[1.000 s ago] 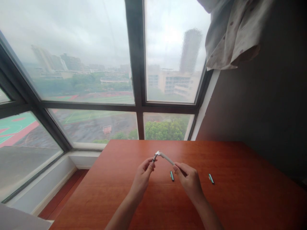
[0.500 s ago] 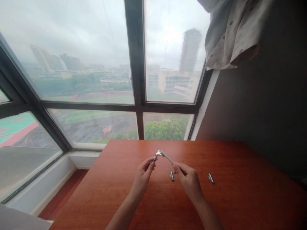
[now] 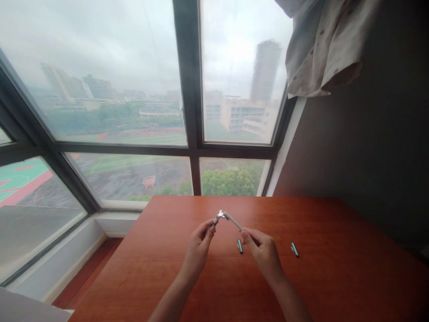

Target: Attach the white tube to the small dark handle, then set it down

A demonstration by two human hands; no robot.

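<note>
My left hand (image 3: pixel 200 241) is closed around a razor handle (image 3: pixel 215 221), whose shiny metal end points up and to the right. Pinched in my right hand (image 3: pixel 261 248) is a slim pale toothbrush (image 3: pixel 234 220), slanting up and to the left. The brush's head is at the razor's metal end, touching it or very close. Below the brush, near my right fingers, a small green-and-black razor cartridge (image 3: pixel 240 246) lies on the table. A second razor cartridge (image 3: pixel 294 249) lies farther right. My fingers hide the lower parts of both handles.
Both forearms reach over a reddish-brown wooden table (image 3: pixel 161 277). Its far edge meets large dark-framed windows (image 3: pixel 195 147). A light buttoned garment (image 3: pixel 326 53) hangs at the upper right before a dark wall (image 3: pixel 362 147).
The razor's metal end and my left fingers have shifted very slightly to the left. My right hand and both cartridges stay in place.
</note>
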